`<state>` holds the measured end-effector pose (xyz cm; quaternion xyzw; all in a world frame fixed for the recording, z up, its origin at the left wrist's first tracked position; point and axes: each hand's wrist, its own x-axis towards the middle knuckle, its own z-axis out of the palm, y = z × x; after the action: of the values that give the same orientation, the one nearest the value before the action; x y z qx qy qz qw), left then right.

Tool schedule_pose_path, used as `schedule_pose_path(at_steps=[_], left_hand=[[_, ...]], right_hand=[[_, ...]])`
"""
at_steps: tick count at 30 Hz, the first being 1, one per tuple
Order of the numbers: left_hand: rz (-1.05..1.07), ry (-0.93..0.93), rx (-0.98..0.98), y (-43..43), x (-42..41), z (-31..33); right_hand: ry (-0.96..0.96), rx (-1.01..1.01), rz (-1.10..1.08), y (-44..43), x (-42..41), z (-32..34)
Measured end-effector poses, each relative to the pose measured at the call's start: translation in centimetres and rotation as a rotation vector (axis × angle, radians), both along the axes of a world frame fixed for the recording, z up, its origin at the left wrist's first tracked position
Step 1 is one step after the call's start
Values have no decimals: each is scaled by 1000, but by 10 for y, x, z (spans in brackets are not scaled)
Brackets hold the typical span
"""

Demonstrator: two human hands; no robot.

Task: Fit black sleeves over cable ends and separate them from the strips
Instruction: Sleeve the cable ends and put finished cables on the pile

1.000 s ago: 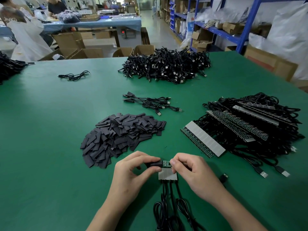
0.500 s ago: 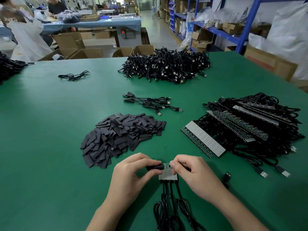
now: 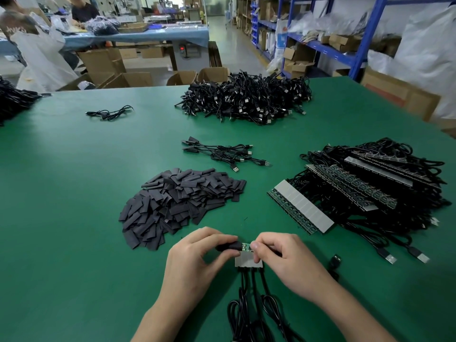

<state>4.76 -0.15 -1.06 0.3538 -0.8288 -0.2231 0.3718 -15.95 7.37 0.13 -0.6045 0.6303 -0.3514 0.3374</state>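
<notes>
- Fingers (image 3: 212, 235) of the left hand (image 3: 195, 262) are curled round a black sleeve (image 3: 228, 246), which is pinched between thumb and forefinger. The sleeve's right end meets the green board end of a short strip (image 3: 246, 259).
- Curled fingers of the right hand (image 3: 288, 265) pinch that strip from the other side, with the thumb tip on the green board.
- Sleeve and strip sit between the two hands, near the middle of the near edge of the green table (image 3: 61, 193). Whether the strip rests on the surface cannot be told.
- Three black cables (image 3: 251, 287) run from the strip's grey-taped side toward the near edge, where they loop into coils.
- One loose plug (image 3: 335, 261) lies on the surface just right of the right hand.
- Just beyond the left hand, toward the centre of the surface, is a pile of loose sleeves (image 3: 180, 206), flat and dark grey.
- Toward the right edge lies a stack of strips (image 3: 357, 193) with black cables attached. Some of their USB plugs trail toward the near edge.
- Beyond the pile, about the centre, a few finished cables (image 3: 222, 151) lie side by side.
- At the far edge is a large heap of cables (image 3: 246, 99).
- Nearer the far left corner lies a single coiled cable (image 3: 108, 113).
- At the left edge, a second heap (image 3: 14, 102) is partly cut off from view.
</notes>
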Motion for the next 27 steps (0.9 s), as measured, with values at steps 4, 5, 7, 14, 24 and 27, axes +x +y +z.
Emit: schedule_pose_path(at_steps=[4, 5, 7, 14, 24, 27], left_hand=[[-49, -3, -7, 0, -1, -3], [-63, -7, -10, 1, -2, -3], [-78, -10, -19, 2, -3, -3], [-48, 8, 20, 0, -1, -1], [-51, 15, -27, -1, 0, 0], [-68, 26, -62, -1, 0, -2]], right_hand=[[20, -17, 22, 0, 1, -2], [28, -16, 33, 0, 2, -3], [20, -19, 45, 0, 4, -4], [182, -136, 0, 2, 0, 3], [109, -76, 24, -1, -4, -1], [86, -64, 31, -1, -3, -3]])
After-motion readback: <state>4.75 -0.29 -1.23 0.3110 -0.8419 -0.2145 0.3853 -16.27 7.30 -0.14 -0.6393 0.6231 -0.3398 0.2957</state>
